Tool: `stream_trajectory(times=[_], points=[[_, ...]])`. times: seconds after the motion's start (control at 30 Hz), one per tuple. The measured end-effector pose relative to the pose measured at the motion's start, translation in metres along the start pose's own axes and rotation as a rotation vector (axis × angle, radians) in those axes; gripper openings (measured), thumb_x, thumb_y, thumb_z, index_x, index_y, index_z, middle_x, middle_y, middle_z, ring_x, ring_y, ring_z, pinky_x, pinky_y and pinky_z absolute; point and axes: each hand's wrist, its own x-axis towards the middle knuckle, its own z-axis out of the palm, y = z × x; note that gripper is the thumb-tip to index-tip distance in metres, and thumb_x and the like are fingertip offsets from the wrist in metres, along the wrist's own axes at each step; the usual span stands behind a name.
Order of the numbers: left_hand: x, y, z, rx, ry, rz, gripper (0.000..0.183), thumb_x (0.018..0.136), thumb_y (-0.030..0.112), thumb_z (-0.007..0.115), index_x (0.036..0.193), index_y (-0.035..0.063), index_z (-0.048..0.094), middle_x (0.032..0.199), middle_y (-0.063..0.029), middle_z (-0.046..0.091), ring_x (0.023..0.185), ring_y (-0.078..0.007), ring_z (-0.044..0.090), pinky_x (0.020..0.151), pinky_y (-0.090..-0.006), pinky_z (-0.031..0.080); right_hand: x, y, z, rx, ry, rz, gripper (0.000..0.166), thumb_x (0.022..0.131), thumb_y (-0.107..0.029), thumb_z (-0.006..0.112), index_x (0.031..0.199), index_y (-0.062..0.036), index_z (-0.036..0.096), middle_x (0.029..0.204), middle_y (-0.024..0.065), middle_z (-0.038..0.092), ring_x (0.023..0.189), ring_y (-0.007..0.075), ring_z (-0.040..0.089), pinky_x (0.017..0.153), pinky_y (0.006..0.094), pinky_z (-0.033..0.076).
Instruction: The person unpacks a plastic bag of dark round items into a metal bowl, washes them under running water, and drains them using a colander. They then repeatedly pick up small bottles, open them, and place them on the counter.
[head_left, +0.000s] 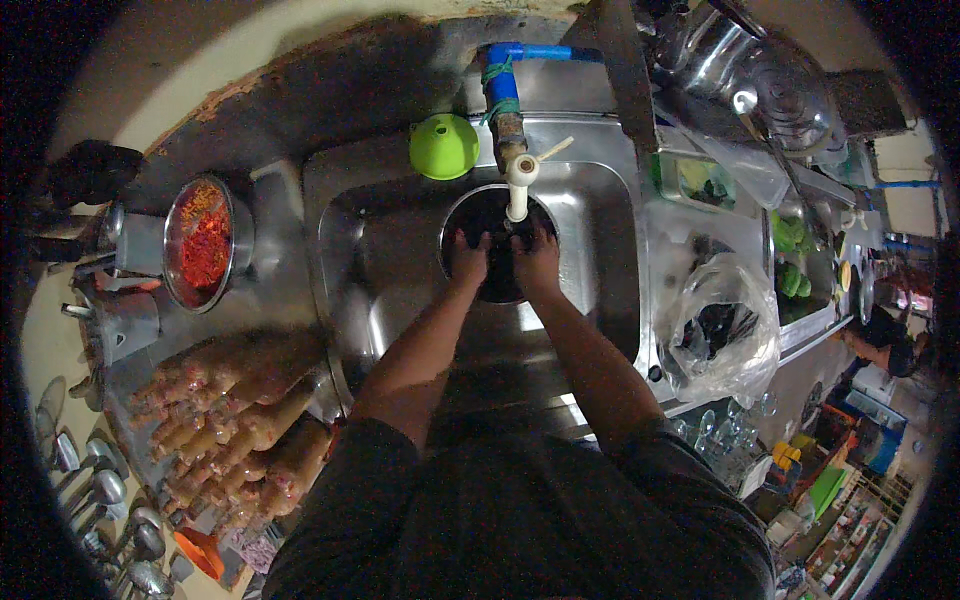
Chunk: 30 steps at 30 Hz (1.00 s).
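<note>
A round metal bowl (442, 251) with dark contents stands in the stainless steel sink (382, 247), under a white tap (521, 171) on a blue pipe. My left hand (469, 259) reaches into the bowl at its left side, and my right hand (537, 255) reaches in at its right side. Both sets of fingertips are lost in the dark contents, so what they touch or grip is unclear. A lime-green funnel (444, 148) lies on the sink's back rim, left of the tap.
Left are a metal bowl of chopped red and orange food (202, 244) and stacked filled bottles (232, 420). Right are an open clear plastic bag (757, 337), a tray of green vegetables (791, 277) and metal pots (784, 97). Part of another person (889, 341) shows far right.
</note>
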Motion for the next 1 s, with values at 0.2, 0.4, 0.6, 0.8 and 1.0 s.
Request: stream_trajectory(times=[0.2,0.4,0.6,0.8,1.0], points=[[0.028,-0.028,0.006,-0.142,-0.167,-0.276,0.103,0.089,0.076,0.042,0.149,-0.0059,0.026,0.151,-0.0278,0.033,0.138,-0.0384,0.037,0.114,-0.0440,0.028,0.044,-0.022,0.019,0.201,-0.499,0.721,0.071,0.096,-0.056,0.048,0.142,-0.0020,0.044,0.134,0.0275,0.054,0.119,0.0366,0.057,0.102,0.0441,0.042],[-0.008,0.033,0.001,-0.377,-0.169,-0.435,0.088,0.090,0.070,0.048,0.134,-0.0060,0.049,0.125,-0.0237,0.060,0.113,-0.0353,0.060,0.097,-0.0450,0.044,0.032,0.009,0.053,0.460,-0.462,0.608,0.070,0.090,-0.058,0.061,0.127,0.0007,0.059,0.117,0.0209,0.066,0.105,0.0281,0.062,0.094,0.0405,0.045],[-0.022,0.048,0.015,-0.192,0.311,-0.132,0.057,0.094,0.052,0.058,0.107,-0.0028,0.066,0.102,-0.0200,0.069,0.098,-0.0295,0.065,0.088,-0.0404,0.049,0.020,0.012,0.053,0.348,-0.227,0.396,0.050,0.088,-0.040,0.071,0.115,0.0019,0.063,0.101,0.0166,0.071,0.094,0.0272,0.067,0.088,0.0402,0.049],[-0.033,0.055,0.002,-0.170,0.333,0.187,0.048,0.090,0.041,0.069,0.115,0.0007,0.066,0.119,-0.0214,0.066,0.108,-0.0327,0.064,0.092,-0.0395,0.048,0.021,-0.033,-0.010,0.385,-0.145,0.141,0.031,0.088,-0.020,0.064,0.111,-0.0001,0.064,0.103,0.0225,0.070,0.101,0.0383,0.067,0.084,0.0449,0.051],[-0.012,0.001,0.005,0.038,0.313,0.181,0.064,0.093,0.045,0.062,0.140,0.0042,0.047,0.136,-0.0207,0.056,0.125,-0.0372,0.054,0.106,-0.0422,0.041,0.036,0.006,0.013,0.026,-0.340,0.120,0.034,0.091,-0.023,0.059,0.118,-0.0037,0.062,0.112,0.0230,0.067,0.107,0.0396,0.064,0.085,0.0474,0.051]])
